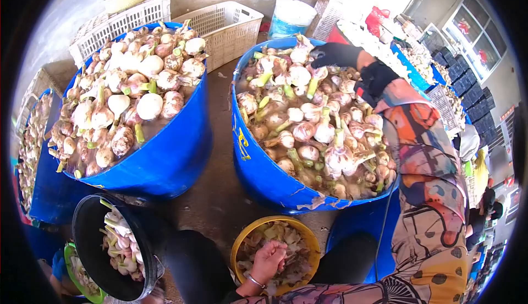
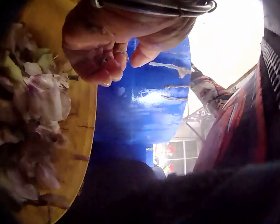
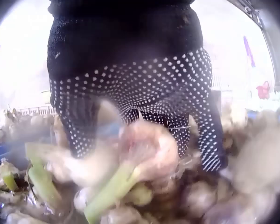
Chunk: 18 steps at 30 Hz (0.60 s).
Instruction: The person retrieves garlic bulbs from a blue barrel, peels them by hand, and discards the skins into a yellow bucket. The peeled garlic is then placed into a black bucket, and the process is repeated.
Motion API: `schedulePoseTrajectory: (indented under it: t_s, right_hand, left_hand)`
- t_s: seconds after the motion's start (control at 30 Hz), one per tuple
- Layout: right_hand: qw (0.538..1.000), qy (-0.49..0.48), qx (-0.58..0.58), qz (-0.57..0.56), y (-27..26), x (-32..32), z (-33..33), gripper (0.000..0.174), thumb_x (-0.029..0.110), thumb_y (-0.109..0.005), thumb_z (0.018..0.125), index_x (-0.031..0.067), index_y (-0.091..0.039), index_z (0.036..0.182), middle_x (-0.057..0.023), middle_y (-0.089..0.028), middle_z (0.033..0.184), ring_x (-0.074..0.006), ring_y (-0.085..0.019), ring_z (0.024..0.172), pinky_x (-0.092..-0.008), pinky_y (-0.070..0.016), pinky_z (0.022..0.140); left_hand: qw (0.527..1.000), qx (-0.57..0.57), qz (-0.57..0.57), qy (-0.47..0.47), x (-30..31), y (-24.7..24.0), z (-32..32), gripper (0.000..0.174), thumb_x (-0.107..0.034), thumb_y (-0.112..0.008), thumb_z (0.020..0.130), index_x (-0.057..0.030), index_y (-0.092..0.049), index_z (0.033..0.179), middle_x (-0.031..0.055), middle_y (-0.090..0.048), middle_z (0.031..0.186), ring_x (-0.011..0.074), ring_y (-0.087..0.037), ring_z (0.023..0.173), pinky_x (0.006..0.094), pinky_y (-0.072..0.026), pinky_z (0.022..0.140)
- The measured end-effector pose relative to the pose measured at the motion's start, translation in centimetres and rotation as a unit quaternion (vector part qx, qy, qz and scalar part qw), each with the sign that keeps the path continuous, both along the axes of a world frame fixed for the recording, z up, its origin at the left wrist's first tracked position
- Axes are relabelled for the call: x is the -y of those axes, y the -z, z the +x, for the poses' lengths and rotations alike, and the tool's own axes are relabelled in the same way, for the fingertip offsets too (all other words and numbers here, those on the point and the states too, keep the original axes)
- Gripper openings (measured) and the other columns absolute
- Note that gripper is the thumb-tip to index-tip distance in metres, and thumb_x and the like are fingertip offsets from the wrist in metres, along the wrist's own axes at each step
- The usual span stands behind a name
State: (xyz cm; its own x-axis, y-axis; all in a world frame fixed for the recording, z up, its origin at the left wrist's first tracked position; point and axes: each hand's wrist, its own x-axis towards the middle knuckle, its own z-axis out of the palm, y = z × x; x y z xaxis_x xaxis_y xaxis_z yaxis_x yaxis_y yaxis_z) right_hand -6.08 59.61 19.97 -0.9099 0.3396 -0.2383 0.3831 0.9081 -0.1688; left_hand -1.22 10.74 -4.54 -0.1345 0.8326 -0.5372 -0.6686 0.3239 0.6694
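My bare left hand [image 1: 268,262], a metal bangle at its wrist, is over a yellow bucket [image 1: 239,238] of papery garlic skins [image 1: 286,235]. Its fingers [image 2: 113,70] are loosely curled, the thumb apart from them, and nothing shows between. My right hand [image 1: 344,56], in a black glove with white dots, reaches over the far side of a blue barrel [image 1: 247,175] full of garlic bulbs [image 1: 324,132]. In the right wrist view its fingers [image 3: 77,126] point down, spread among the bulbs. A blurred garlic bulb [image 3: 149,149] with a green stem overlaps the gap between them.
A second blue barrel [image 1: 176,164] heaped with garlic stands at left. In front of it, a black bucket [image 1: 88,232] holds trimmed garlic. Behind are a cream plastic crate [image 1: 231,40] and a white-and-blue bucket [image 1: 291,15]. More garlic containers and people line the right side.
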Motion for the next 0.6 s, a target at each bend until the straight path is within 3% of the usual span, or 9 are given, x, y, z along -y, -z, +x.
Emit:
schedulePoseTrajectory:
  t_s: [0.03,0.1,0.17,0.2,0.23,0.3,0.53,0.57,0.6]
  right_hand:
    - [0.998,-0.035,0.044,-0.016,1.2,-0.2,-0.9,0.053,0.038,-0.062,0.082,0.0075,-0.051,0.124,-0.0135,-0.057,0.116,-0.0221,-0.053,0.108,-0.0333,-0.041,0.092]
    - [0.986,0.113,0.084,-0.087,3.2,0.2,-0.5,0.055,0.037,-0.065,0.079,0.0033,-0.051,0.121,-0.0134,-0.057,0.11,-0.0213,-0.053,0.104,-0.0321,-0.0431,0.088]
    - [0.971,-0.024,0.155,-0.18,4.3,-0.4,-0.7,0.061,0.037,-0.068,0.077,0.0025,-0.048,0.123,-0.0163,-0.054,0.115,-0.0223,-0.053,0.104,-0.0317,-0.0443,0.087]
    - [0.999,0.01,0.036,-0.02,4.5,2.0,2.2,0.045,0.039,-0.07,0.075,0.0049,-0.059,0.103,-0.01,-0.064,0.089,-0.021,-0.06,0.085,-0.0324,-0.0478,0.071]
    - [0.998,0.05,-0.021,-0.011,5.8,2.3,4.1,0.046,0.039,-0.071,0.074,0.0042,-0.059,0.102,-0.0121,-0.063,0.09,-0.0233,-0.06,0.086,-0.0353,-0.0472,0.072]
    - [0.995,-0.049,0.026,-0.088,6.4,2.0,6.2,0.051,0.04,-0.071,0.074,0.0051,-0.057,0.108,-0.0133,-0.063,0.096,-0.0241,-0.06,0.092,-0.0364,-0.047,0.076]
    - [0.967,0.207,0.032,-0.146,3.3,13.4,13.0,0.055,0.042,-0.068,0.078,0.005,-0.052,0.115,-0.0142,-0.063,0.091,-0.0238,-0.062,0.078,-0.0352,-0.0482,0.072]
    - [0.996,0.062,-0.066,0.022,5.4,12.6,14.9,0.049,0.04,-0.069,0.077,0.0044,-0.056,0.109,-0.0144,-0.064,0.089,-0.0241,-0.062,0.079,-0.0345,-0.0479,0.073]
    - [0.993,0.078,-0.082,-0.005,5.1,12.9,16.1,0.051,0.043,-0.069,0.075,0.0038,-0.058,0.106,-0.0153,-0.064,0.089,-0.0268,-0.062,0.081,-0.0356,-0.0475,0.074]
  left_hand:
    - [1.0,-0.004,0.0,-0.002,0.1,0.1,-0.1,0.014,-0.008,-0.052,0.087,-0.001,-0.056,0.099,0.0015,-0.054,0.07,0.0067,-0.048,0.052,0.0215,-0.0421,0.047]
    - [1.0,-0.018,-0.001,-0.002,0.3,0.3,-0.3,0.015,-0.009,-0.052,0.087,-0.0005,-0.056,0.1,0.0011,-0.054,0.069,0.0063,-0.048,0.051,0.0211,-0.0416,0.047]
    - [1.0,-0.026,0.001,0.0,0.3,0.3,-0.2,0.016,-0.009,-0.052,0.087,0.0,-0.056,0.1,0.0007,-0.053,0.069,0.0061,-0.048,0.051,0.0207,-0.0412,0.047]
    - [1.0,-0.027,0.004,0.001,0.2,0.4,-0.2,0.016,-0.009,-0.052,0.088,0.0001,-0.056,0.1,0.0005,-0.053,0.068,0.0061,-0.048,0.051,0.0206,-0.0411,0.047]
    - [1.0,-0.027,0.008,0.004,0.2,0.3,0.1,0.016,-0.009,-0.052,0.088,0.0003,-0.055,0.1,0.0002,-0.053,0.068,0.006,-0.048,0.051,0.0204,-0.041,0.047]
    - [0.999,-0.025,0.012,0.019,0.2,0.1,0.4,0.016,-0.009,-0.053,0.088,0.0003,-0.056,0.1,0.0,-0.053,0.068,0.0062,-0.048,0.052,0.0203,-0.0414,0.048]
    - [0.999,-0.037,0.004,0.031,1.5,0.2,2.0,0.017,-0.01,-0.053,0.087,0.0005,-0.056,0.1,0.0017,-0.055,0.071,0.0066,-0.049,0.053,0.0202,-0.042,0.048]
    - [0.999,-0.039,0.004,0.036,1.8,0.1,2.3,0.017,-0.01,-0.053,0.087,0.0005,-0.056,0.1,0.002,-0.055,0.071,0.0066,-0.05,0.053,0.0203,-0.0419,0.048]
    - [0.998,-0.043,0.012,0.039,2.2,0.2,2.6,0.017,-0.01,-0.053,0.087,0.0005,-0.056,0.1,0.002,-0.055,0.071,0.0066,-0.05,0.053,0.0203,-0.0418,0.047]
